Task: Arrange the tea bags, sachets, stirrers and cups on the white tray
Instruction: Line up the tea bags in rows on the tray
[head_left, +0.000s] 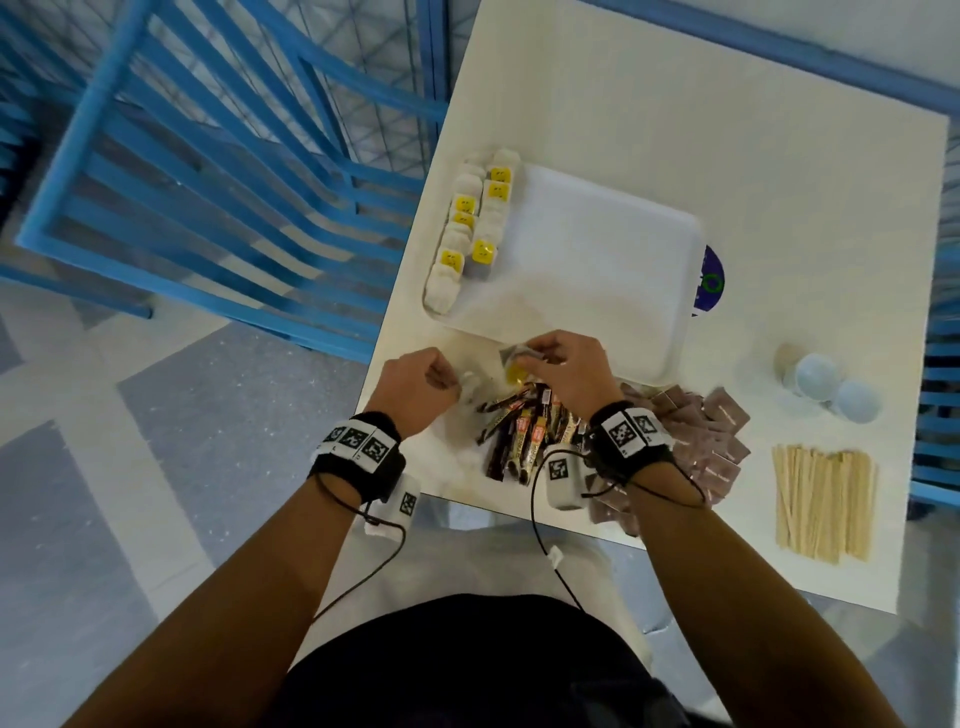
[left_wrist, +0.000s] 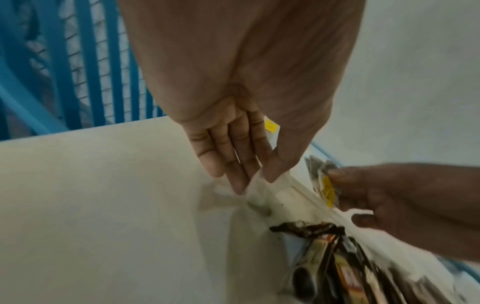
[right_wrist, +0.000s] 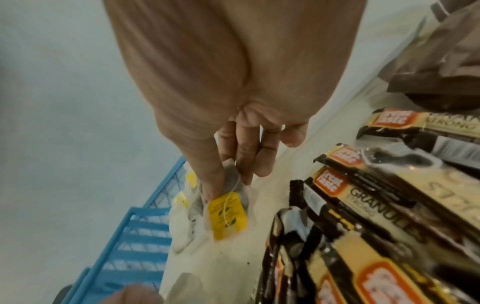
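From the head view, the white tray (head_left: 597, 249) sat on the counter (head_left: 779, 156), tea bags (head_left: 470, 223) lined along its left edge, sachets (head_left: 530, 431) heaped beside its near rim. From the left wrist, the left hand (left_wrist: 233, 144) pinched a white tea bag (left_wrist: 259, 191) against the counter. From the right wrist, the right hand (right_wrist: 233, 144) pinched a yellow-tagged tea bag (right_wrist: 228, 214).

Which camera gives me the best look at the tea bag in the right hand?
The right wrist view: the tea bag, yellow tag and string fill the frame, pinched by the right hand. The head view shows it small and half covered; the left wrist view shows it edge-on.
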